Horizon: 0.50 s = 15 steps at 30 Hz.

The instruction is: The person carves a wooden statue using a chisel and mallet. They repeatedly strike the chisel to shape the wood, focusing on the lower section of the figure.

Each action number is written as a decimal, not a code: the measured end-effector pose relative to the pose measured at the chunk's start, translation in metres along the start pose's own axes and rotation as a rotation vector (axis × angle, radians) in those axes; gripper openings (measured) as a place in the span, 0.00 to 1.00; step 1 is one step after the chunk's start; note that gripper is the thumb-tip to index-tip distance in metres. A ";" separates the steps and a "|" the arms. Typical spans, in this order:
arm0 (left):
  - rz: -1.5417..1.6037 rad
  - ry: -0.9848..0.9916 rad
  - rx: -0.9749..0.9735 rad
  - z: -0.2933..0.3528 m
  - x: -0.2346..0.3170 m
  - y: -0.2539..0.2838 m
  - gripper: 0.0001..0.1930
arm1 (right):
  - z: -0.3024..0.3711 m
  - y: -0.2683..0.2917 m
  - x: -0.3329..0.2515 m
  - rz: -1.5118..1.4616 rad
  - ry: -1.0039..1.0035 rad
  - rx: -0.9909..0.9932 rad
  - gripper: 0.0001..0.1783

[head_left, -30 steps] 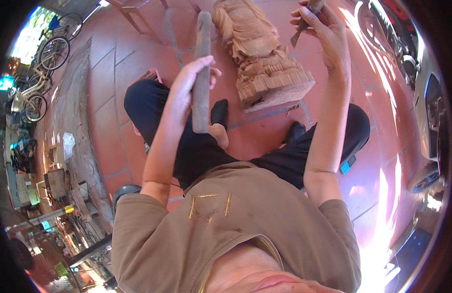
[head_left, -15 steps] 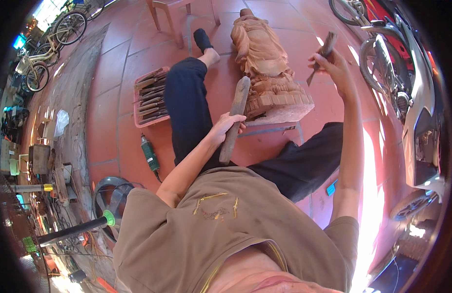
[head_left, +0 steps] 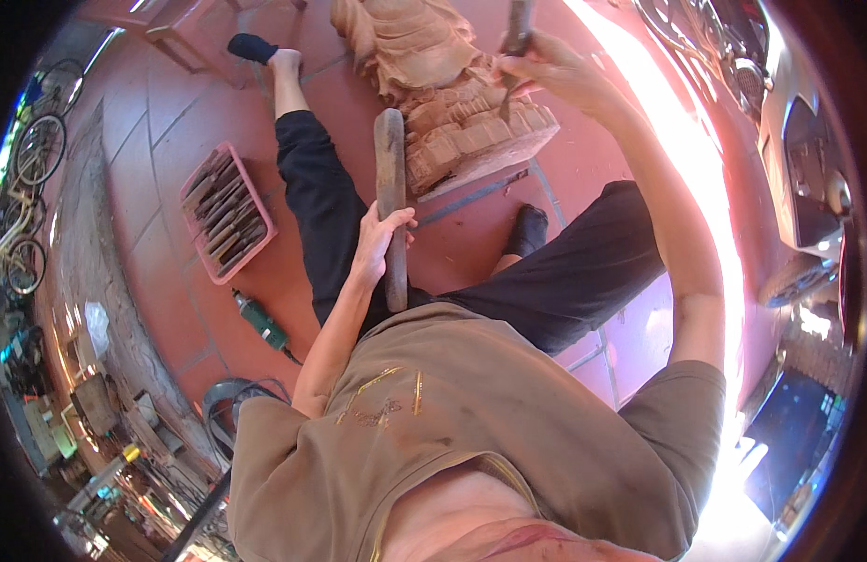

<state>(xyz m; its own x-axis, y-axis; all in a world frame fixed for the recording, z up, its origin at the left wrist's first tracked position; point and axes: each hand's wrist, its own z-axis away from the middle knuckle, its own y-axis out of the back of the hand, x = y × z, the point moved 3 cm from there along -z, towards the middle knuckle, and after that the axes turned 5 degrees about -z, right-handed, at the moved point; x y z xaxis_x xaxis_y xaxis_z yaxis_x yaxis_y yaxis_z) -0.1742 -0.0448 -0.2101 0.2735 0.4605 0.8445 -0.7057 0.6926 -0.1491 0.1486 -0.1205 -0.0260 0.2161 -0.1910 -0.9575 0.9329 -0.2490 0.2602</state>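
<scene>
My left hand (head_left: 375, 245) is closed around the lower half of a long wooden mallet (head_left: 389, 159), which stands nearly upright over my lap. Ahead of me a carved wooden statue (head_left: 405, 51) of a robed figure lies on the floor, base toward me, its upper end cut off by the picture's edge. My right hand (head_left: 553, 70) grips a chisel (head_left: 519, 30) by its dark handle. The blade points down at the right side of the statue's carved base; whether it touches the wood I cannot tell.
On the left, a pink basket (head_left: 268, 222) holds several chisels (head_left: 226, 208). A green power tool (head_left: 260, 320) lies nearer to me. Beyond are a plastic stool (head_left: 185, 36) and bicycles (head_left: 26, 206). A motorbike (head_left: 799, 159) stands on the right.
The whole view has shifted, with the statue now higher in it. My right hand has brought the chisel from beside the statue over to its base. My left hand keeps the mallet.
</scene>
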 end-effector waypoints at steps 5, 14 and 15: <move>-0.098 -0.037 0.042 -0.014 0.012 -0.005 0.16 | -0.020 -0.008 0.031 0.211 -0.021 -0.005 0.21; -0.140 -0.025 0.073 -0.027 0.002 -0.003 0.16 | -0.033 -0.026 0.041 0.286 0.087 -0.076 0.22; -0.142 -0.015 0.068 -0.028 0.001 -0.001 0.16 | -0.030 -0.027 0.032 0.293 0.069 -0.084 0.22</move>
<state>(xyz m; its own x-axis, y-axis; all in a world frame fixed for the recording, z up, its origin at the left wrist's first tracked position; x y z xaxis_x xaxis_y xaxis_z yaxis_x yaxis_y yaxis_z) -0.1553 -0.0300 -0.2236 0.3645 0.3521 0.8621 -0.7036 0.7105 0.0073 0.1385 -0.0917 -0.0676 0.4960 -0.1772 -0.8501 0.8478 -0.1129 0.5182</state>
